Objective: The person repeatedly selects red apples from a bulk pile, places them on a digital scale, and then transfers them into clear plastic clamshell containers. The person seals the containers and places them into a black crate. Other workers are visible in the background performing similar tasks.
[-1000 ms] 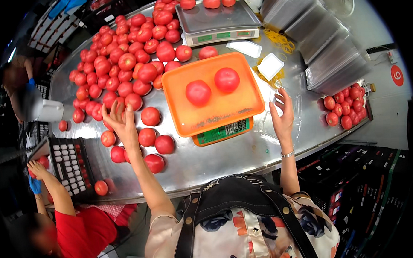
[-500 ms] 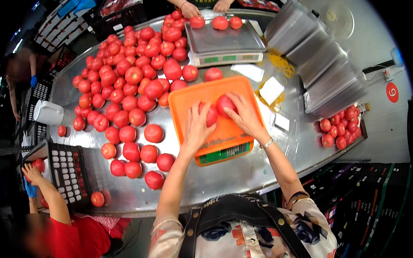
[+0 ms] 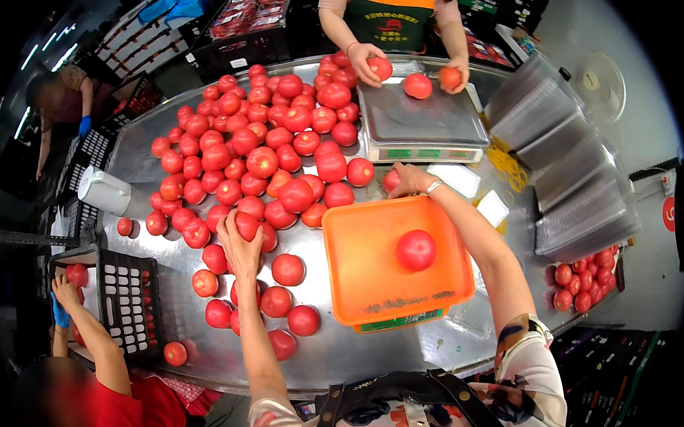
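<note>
We work in a room with a pale wall [image 3: 644, 116] on the right, before which a white fan [image 3: 602, 88] stands. Our broad metal table [image 3: 386, 355] shines, its edges bowed by the lens. A co-worker in a green apron [image 3: 391, 19] stands across from us, and another in a red top [image 3: 133, 406] reaches into a black crate [image 3: 154, 306] at lower left. A great pile of tomatoes [image 3: 260, 162] covers the table's left half; stacks of clear plastic containers [image 3: 577, 180] rise on the right. Between them, at the far side, we see a metal-topped scale [image 3: 422, 118]. Nearer us lies an orange tray [image 3: 359, 266], a green panel showing beneath its near edge. Yellow bands [image 3: 505, 164] lie tangled beside the scale.

Our left hand [image 3: 240, 248] is narrowed around a pile tomato [image 3: 247, 225], on the pile's near side, left of the tray. Our right hand [image 3: 412, 180] reaches past the tray, its bent fingers against a far tomato [image 3: 392, 181] just beyond the far rim; we cannot tell whether it grips. A lone tomato [image 3: 416, 250] sits inside the tray, below our right wrist.
</note>
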